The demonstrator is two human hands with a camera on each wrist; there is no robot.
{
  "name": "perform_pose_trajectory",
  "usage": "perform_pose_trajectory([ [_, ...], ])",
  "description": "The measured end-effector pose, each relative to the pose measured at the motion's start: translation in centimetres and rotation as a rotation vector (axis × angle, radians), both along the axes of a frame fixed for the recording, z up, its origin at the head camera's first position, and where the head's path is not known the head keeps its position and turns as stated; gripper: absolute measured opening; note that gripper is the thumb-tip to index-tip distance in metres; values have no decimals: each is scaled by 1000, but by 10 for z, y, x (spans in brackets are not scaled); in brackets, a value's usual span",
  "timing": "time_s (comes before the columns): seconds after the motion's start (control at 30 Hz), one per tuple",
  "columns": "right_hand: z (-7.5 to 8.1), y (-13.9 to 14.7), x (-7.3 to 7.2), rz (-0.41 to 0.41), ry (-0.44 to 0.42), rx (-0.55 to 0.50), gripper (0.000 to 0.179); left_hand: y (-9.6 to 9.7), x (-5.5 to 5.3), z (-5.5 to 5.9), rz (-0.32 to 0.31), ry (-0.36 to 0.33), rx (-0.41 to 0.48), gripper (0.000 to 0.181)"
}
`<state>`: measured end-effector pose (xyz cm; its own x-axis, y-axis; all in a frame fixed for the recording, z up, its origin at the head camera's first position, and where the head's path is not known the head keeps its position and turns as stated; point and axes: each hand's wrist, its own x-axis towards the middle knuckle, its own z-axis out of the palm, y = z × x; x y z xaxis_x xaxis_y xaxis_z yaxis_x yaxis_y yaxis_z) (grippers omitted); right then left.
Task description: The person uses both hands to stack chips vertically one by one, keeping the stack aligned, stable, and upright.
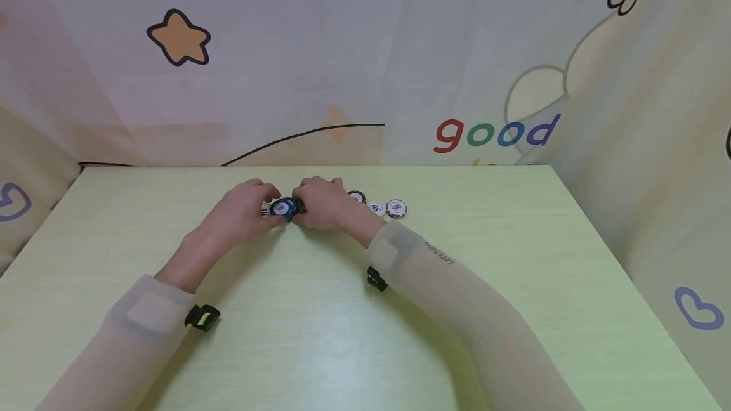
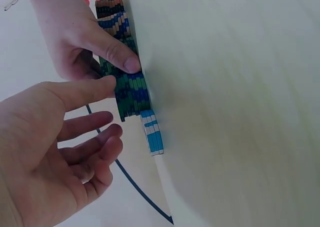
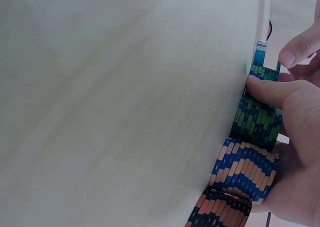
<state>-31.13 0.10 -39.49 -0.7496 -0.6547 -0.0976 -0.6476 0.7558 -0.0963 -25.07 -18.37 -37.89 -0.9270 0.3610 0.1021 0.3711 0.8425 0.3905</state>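
Note:
Several stacks of poker chips stand in a row near the table's far edge. My left hand (image 1: pixel 243 212) pinches the blue top chip (image 1: pixel 281 208) of a green-and-blue stack (image 3: pixel 264 73). That chip juts out a little toward the left hand. The left thumb (image 2: pixel 102 89) is at its near edge and the other left fingers are bent. My right hand (image 1: pixel 323 203) grips the same stack, its thumb (image 2: pixel 122 59) pressed on the side. Beside it is a dark green stack (image 3: pixel 255 119), partly behind the right hand in the left wrist view.
A low blue-and-white stack (image 2: pixel 152 132) stands left of the held one. To the right are a blue-and-pink stack (image 3: pixel 245 169) and an orange-and-black stack (image 3: pixel 218 212). White-topped chips (image 1: pixel 396 208) lie at the row's right end. Behind the table (image 1: pixel 337 322) hangs a printed cloth (image 1: pixel 285 37).

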Motion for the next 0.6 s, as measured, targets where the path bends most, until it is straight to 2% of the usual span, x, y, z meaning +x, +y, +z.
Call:
perform_pose_trajectory([
  [0.27, 0, 1, 0, -1, -1, 0, 36, 0, -3, 1, 24, -49, 22, 25],
  [0.6, 1, 0, 1, 0, -4, -2, 35, 2, -8, -1, 10, -35, 8, 24],
])
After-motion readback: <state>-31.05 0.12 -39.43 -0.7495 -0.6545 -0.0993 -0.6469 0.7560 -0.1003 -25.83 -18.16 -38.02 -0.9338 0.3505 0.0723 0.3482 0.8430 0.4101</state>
